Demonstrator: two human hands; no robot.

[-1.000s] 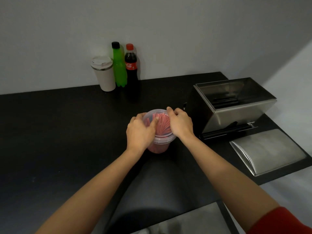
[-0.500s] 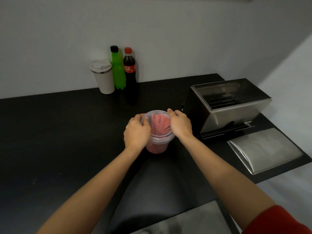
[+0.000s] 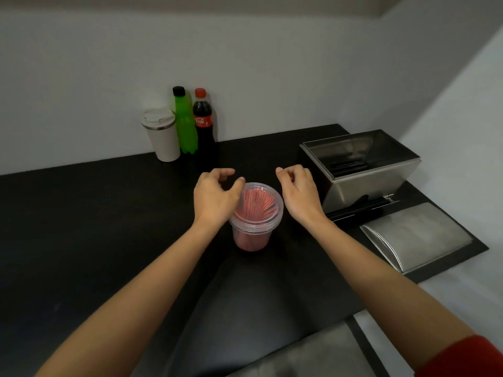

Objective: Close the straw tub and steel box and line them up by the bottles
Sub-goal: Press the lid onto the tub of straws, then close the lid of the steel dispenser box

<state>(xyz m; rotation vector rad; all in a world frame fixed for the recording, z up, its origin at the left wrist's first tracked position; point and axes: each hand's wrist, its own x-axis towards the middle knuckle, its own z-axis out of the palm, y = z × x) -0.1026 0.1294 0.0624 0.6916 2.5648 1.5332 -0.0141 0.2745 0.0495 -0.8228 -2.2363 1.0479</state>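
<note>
A clear straw tub (image 3: 255,213) full of red straws stands mid-table with its clear lid on top. My left hand (image 3: 215,197) hovers at its left rim, fingers curled and apart, holding nothing. My right hand (image 3: 299,194) is just right of the tub, off it, fingers loosely curled and empty. The steel box (image 3: 362,167) stands open at the right, black straws inside. Its steel lid (image 3: 416,235) lies flat in front of it near the table's right edge. A green bottle (image 3: 185,123) and a cola bottle (image 3: 204,123) stand at the back wall.
A white travel cup (image 3: 162,134) stands left of the bottles. The black table (image 3: 81,227) runs to the left; its right edge falls just past the steel lid. A dark chair back (image 3: 245,308) sits below the tub at the table's front.
Both hands were pressing on the tub's lid; now they have let go and spread apart to either side. The camera view has tilted up slightly.
</note>
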